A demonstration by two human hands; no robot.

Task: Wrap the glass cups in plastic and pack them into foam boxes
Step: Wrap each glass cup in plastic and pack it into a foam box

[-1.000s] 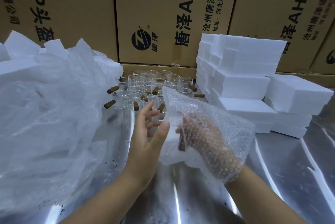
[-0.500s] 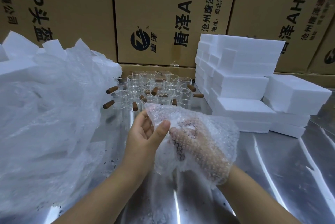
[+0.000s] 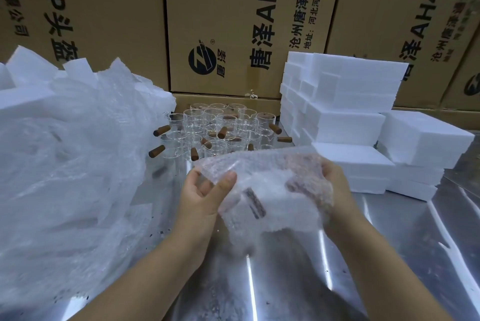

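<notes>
A sheet of bubble wrap [image 3: 270,198] is bunched between both hands above the steel table. A brown wooden handle [image 3: 255,203] of a glass cup shows through it; the cup's glass body is hidden inside. My left hand [image 3: 205,196] pinches the wrap's left edge between thumb and fingers. My right hand [image 3: 328,180] grips the right side, its fingers partly under the wrap. Behind, several clear glass cups [image 3: 220,128] with brown handles stand in a cluster. White foam boxes [image 3: 342,102] are stacked at the right.
A big heap of clear plastic bags and foam pieces [image 3: 67,154] fills the left side. Brown cardboard cartons [image 3: 223,22] form a wall behind. The shiny steel table [image 3: 285,281] stretches toward me and to the right.
The bubble wrap has been folded down over the cup, and both hands moved up and apart. My left hand went from flat against the wrap to pinching its edge.
</notes>
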